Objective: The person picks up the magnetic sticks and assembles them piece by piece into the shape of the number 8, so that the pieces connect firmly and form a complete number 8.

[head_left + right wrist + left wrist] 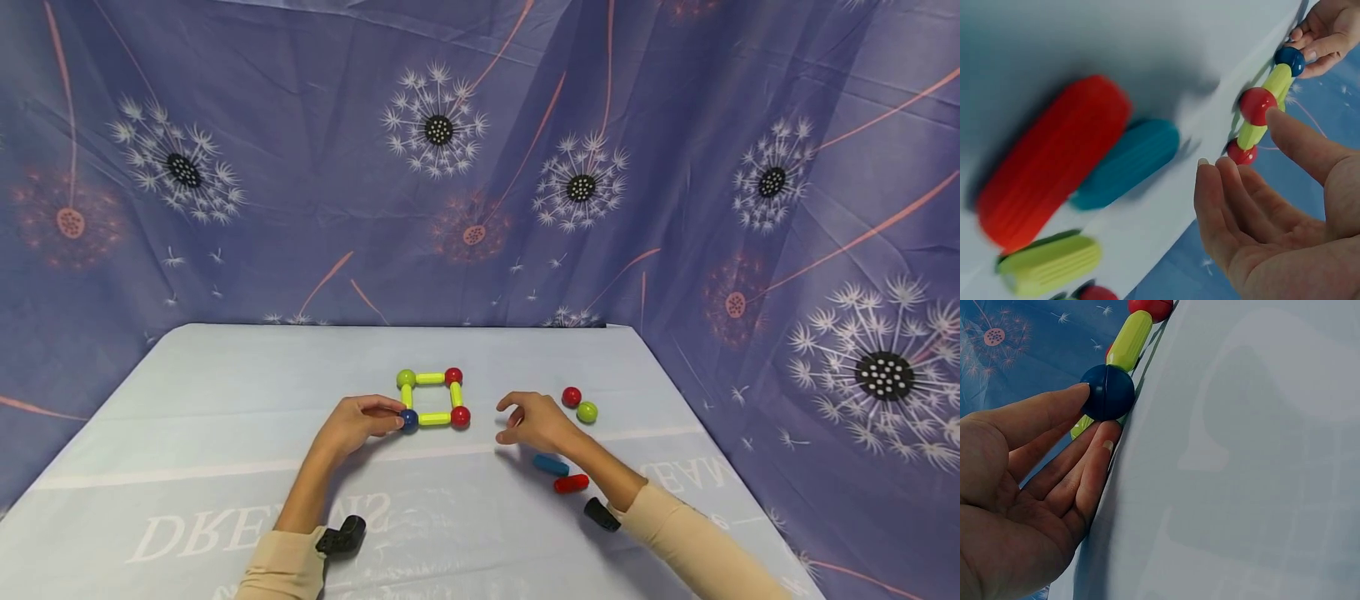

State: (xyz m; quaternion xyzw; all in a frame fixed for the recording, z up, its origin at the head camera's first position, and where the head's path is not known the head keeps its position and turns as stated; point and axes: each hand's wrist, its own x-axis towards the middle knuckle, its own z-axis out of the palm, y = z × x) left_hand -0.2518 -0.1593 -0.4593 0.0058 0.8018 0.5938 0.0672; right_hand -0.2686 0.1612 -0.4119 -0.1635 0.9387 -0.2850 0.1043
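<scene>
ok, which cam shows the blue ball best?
Left wrist: the blue ball is large there, its seam showing, with the left hand pinching it. Head shows it small, at the near-left corner of the square frame; right wrist, small too, upper right.

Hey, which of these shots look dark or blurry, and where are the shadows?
Right wrist: dim, the red stick out of focus, soft shadows on the tabletop; left wrist: also dim, the blue ball fairly crisp; head: brighter, faint shadows beneath the left hand and right hand.

We see soft shadow beside the left hand (352, 429) on the brightly lit bench (247, 383); wrist views are dimmer, the red rod (1054, 162) blurred.
</scene>
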